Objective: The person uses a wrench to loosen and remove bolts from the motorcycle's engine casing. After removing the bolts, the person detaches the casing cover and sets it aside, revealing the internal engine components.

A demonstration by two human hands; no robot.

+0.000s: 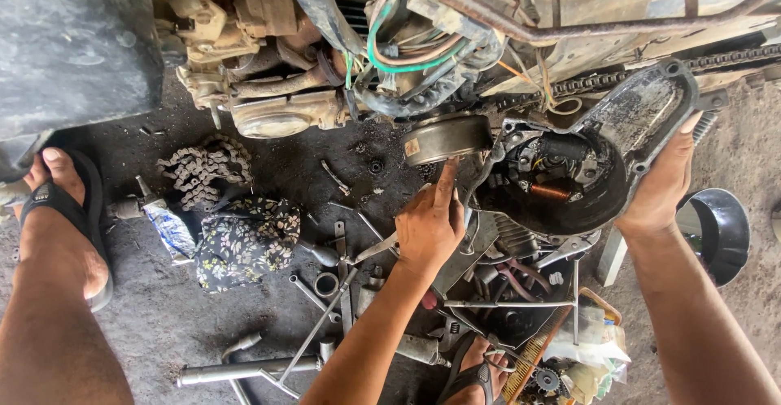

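Observation:
A greasy motorcycle engine [277, 88] fills the top of the head view. My right hand [661, 184] grips the lower right edge of a dark engine side cover [626, 120] that carries copper coils [553, 189] inside. My left hand [429, 222] reaches up beside the cover, its fingers together and pointing at a round metal flywheel [446, 137]. The fingertips touch the spot where flywheel and cover meet. Whether they pinch anything is hidden.
On the dirty floor lie a coiled drive chain [203, 169], a flowered cloth [244, 242], several spanners and metal rods [325, 307], and a black funnel [720, 230] at right. My sandalled feet [65, 218] rest at left and bottom centre. A chain [732, 57] runs top right.

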